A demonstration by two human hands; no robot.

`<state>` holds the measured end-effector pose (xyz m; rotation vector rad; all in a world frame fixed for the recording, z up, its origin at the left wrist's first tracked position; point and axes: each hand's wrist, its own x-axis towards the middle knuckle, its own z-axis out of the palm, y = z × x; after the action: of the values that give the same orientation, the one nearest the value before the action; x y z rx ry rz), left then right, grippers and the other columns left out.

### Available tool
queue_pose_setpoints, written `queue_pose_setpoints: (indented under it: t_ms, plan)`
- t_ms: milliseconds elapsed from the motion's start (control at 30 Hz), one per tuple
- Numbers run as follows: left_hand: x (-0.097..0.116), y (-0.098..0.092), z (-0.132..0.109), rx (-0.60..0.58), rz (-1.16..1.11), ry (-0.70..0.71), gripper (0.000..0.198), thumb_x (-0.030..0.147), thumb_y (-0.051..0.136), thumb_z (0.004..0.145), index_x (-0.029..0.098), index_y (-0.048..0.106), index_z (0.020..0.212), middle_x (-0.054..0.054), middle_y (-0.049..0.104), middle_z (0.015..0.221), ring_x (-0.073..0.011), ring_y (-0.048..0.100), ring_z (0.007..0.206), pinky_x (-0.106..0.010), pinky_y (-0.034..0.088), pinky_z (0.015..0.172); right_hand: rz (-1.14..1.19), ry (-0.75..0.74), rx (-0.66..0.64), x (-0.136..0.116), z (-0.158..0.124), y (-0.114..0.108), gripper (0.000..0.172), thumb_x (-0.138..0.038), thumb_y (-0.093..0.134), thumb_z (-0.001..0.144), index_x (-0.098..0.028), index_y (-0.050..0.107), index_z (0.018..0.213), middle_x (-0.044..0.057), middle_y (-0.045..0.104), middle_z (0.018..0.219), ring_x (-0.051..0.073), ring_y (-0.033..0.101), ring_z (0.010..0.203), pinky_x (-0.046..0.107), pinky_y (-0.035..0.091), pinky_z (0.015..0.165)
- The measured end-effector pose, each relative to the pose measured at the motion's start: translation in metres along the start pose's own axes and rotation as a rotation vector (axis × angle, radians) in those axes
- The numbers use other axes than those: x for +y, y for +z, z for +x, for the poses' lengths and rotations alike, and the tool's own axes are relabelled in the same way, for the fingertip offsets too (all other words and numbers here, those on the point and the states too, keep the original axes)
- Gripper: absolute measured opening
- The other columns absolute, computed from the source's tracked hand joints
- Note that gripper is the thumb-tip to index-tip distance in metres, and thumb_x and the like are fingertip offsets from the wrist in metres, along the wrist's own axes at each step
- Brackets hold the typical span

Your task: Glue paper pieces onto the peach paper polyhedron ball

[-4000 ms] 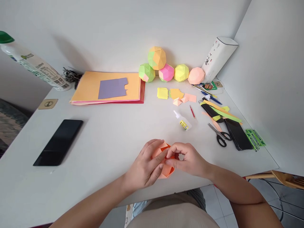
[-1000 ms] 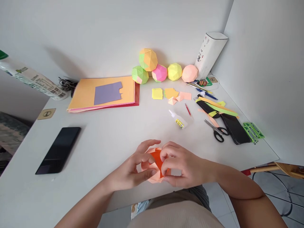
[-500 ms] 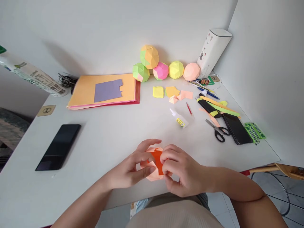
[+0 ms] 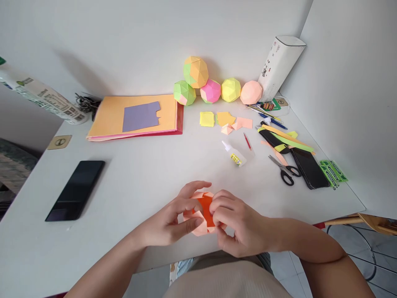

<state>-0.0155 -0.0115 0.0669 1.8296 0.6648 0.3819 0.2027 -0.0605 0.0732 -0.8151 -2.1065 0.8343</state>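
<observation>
A folded paper piece (image 4: 203,213), peach outside and orange inside, is held just above the white table's (image 4: 139,178) near edge. My left hand (image 4: 169,219) grips its left side with thumb and curled fingers. My right hand (image 4: 237,225) pinches its right side, fingers pressed on the orange part. Much of the paper is hidden by my fingers.
Several finished paper balls (image 4: 211,85) line the back wall beside a white box (image 4: 277,66). Coloured paper sheets (image 4: 136,116), small paper squares (image 4: 226,120), a glue bottle (image 4: 234,154), scissors (image 4: 283,169), two black phones (image 4: 76,190) (image 4: 308,167), and a large bottle (image 4: 43,101) lie around.
Over four seconds the paper piece was turned in my hands so its orange inside faces up. In the last half second almost nothing has moved.
</observation>
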Motion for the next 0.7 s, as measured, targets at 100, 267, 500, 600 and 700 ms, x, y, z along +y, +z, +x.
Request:
queue_pose_setpoints:
  t_ms: [100, 267, 500, 600, 700]
  plan:
    - [0.0, 0.0, 0.0, 0.006, -0.003, 0.003, 0.018, 0.025, 0.05, 0.092, 0.022, 0.064, 0.081, -0.01, 0.044, 0.143, -0.0295, 0.053, 0.125, -0.039, 0.059, 0.079, 0.005, 0.014, -0.006, 0.0, 0.0, 0.0, 0.024, -0.006, 0.048, 0.072, -0.024, 0.033, 0.074, 0.0, 0.045, 0.071, 0.017, 0.043, 0.069, 0.037, 0.05, 0.077]
    - [0.0, 0.0, 0.0, 0.003, -0.007, 0.012, 0.018, 0.023, 0.05, 0.092, 0.022, 0.065, 0.082, -0.01, 0.044, 0.143, -0.03, 0.051, 0.128, -0.041, 0.058, 0.084, -0.002, 0.018, -0.01, 0.0, 0.0, 0.0, 0.022, -0.007, 0.048, 0.073, -0.024, 0.034, 0.073, 0.001, 0.048, 0.072, 0.017, 0.044, 0.071, 0.036, 0.05, 0.078]
    - [0.001, 0.003, 0.0, -0.01, 0.008, 0.018, 0.017, 0.02, 0.051, 0.089, 0.021, 0.063, 0.079, -0.01, 0.043, 0.145, -0.0304, 0.05, 0.129, -0.04, 0.058, 0.084, 0.001, 0.025, -0.047, 0.001, 0.003, -0.004, 0.017, -0.011, 0.051, 0.084, -0.022, 0.045, 0.073, 0.002, 0.054, 0.075, 0.015, 0.049, 0.074, 0.036, 0.051, 0.085]
    - [0.001, 0.004, 0.0, -0.017, 0.012, 0.006, 0.016, 0.02, 0.051, 0.089, 0.022, 0.063, 0.079, -0.01, 0.042, 0.147, -0.0296, 0.052, 0.127, -0.039, 0.059, 0.082, 0.041, 0.063, -0.125, 0.005, 0.004, -0.008, 0.017, -0.018, 0.054, 0.092, -0.021, 0.052, 0.075, 0.003, 0.058, 0.079, 0.016, 0.052, 0.082, 0.038, 0.05, 0.091]
    - [0.002, 0.005, 0.002, -0.007, 0.003, 0.001, 0.016, 0.022, 0.05, 0.09, 0.021, 0.061, 0.079, -0.01, 0.043, 0.145, -0.0288, 0.054, 0.124, -0.04, 0.059, 0.083, 0.087, 0.079, -0.167, 0.01, 0.004, -0.016, 0.01, -0.027, 0.063, 0.091, -0.019, 0.06, 0.086, 0.006, 0.062, 0.09, 0.018, 0.054, 0.096, 0.04, 0.048, 0.095]
